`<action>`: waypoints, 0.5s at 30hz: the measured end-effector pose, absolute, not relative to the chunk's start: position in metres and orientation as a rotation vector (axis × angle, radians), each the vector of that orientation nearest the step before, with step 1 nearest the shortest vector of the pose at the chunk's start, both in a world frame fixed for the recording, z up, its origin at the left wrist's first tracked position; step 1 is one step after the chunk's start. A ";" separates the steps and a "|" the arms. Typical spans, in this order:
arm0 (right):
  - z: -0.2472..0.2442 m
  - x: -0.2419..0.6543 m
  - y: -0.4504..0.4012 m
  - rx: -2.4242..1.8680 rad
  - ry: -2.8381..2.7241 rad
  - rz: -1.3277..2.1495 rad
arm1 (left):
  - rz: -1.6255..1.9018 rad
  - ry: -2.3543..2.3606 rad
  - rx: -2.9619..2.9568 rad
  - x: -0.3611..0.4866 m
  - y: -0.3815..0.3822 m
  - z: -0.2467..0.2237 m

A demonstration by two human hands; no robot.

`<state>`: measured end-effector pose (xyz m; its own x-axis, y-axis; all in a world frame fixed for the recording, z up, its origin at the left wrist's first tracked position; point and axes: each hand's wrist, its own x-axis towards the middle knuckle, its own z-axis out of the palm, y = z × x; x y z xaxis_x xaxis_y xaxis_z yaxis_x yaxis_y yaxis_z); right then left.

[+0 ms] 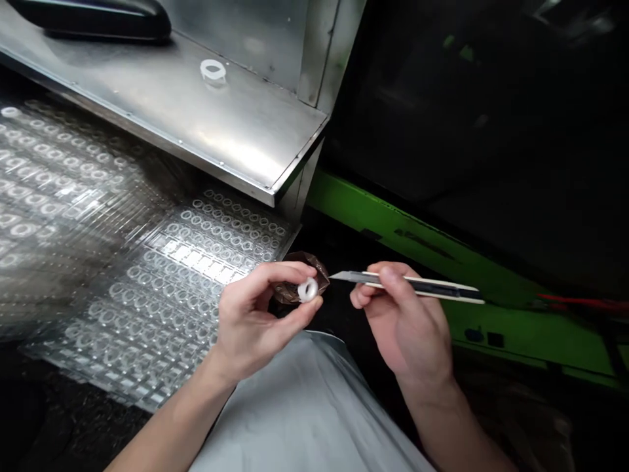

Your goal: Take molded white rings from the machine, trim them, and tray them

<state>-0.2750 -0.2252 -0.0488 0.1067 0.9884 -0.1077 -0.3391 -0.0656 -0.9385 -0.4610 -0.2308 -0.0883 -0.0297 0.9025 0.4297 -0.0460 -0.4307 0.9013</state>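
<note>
Between the thumb and fingertips of my left hand (268,308) is a small white plastic ring (308,289), its hole turned partly towards me. My right hand (410,314) is closed around a utility knife (427,287) with a pale body and a dark strip along it. The knife's bare blade (346,276) points left at the ring, with a small gap between them. Just behind the ring shows a crumpled brown plastic bag (287,292), partly hidden by my left hand.
A metal shelf (162,111) juts out ahead, bearing another white ring (213,70) and a black rounded object (98,18). Clear trays (196,282) with many rings lie below on the left. A green machine frame (383,223) stands on the right.
</note>
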 end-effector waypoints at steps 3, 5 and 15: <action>-0.055 -0.254 -0.230 -1.101 -0.721 1.204 | 1.524 0.839 1.356 -0.452 -0.225 -0.087; -0.057 -0.239 -0.238 -1.176 -0.757 1.080 | 1.495 0.785 1.334 -0.445 -0.221 -0.087; -0.030 -0.217 -0.267 -1.217 -1.065 0.690 | 1.458 0.640 1.755 -0.434 -0.231 -0.033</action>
<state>-0.2167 -0.2672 -0.0299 0.3823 0.8828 0.2730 0.1118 0.2490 -0.9620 -0.4340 -0.2309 -0.0328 0.2248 0.7728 0.5935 -0.0858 -0.5910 0.8021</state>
